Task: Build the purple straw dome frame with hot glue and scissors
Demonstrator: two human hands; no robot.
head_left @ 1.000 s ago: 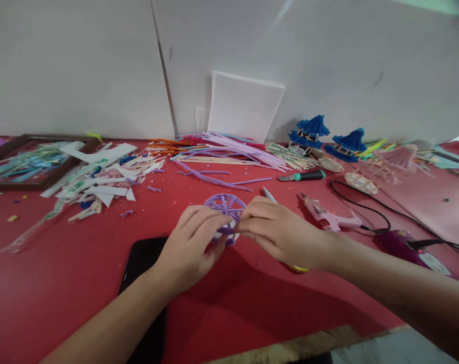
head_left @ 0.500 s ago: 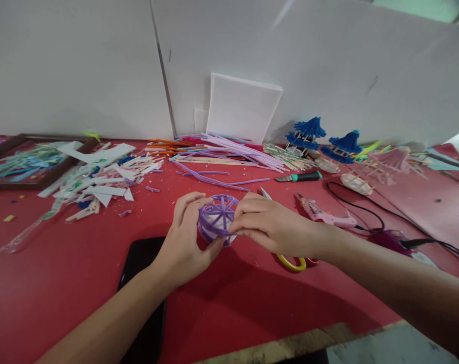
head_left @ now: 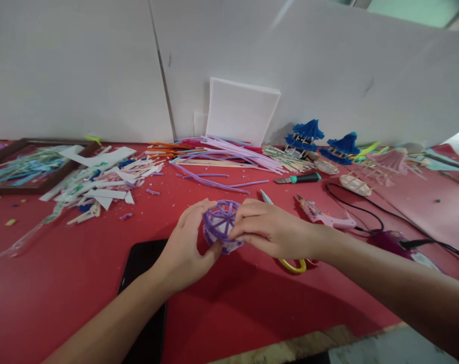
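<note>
A small round purple piece, with spokes across its top and something white inside, is held between both hands above the red table. My left hand wraps round its left side, thumb at the lower front edge. Fingers of my right hand pinch at its right rim; the fingertips partly hide that side. Under my right hand lie scissors with a yellow handle, their tip showing above the hand. A black phone rests beneath my left forearm.
Purple strips lie before a bundle of coloured strips. White scraps and a brown frame are at left. To the right are a cutter, a pink glue gun, its black cord and blue-roofed models.
Both hands still hold the round piece, which has shifted slightly right and down and is tilted a little differently. My left hand has moved slightly right with it.
</note>
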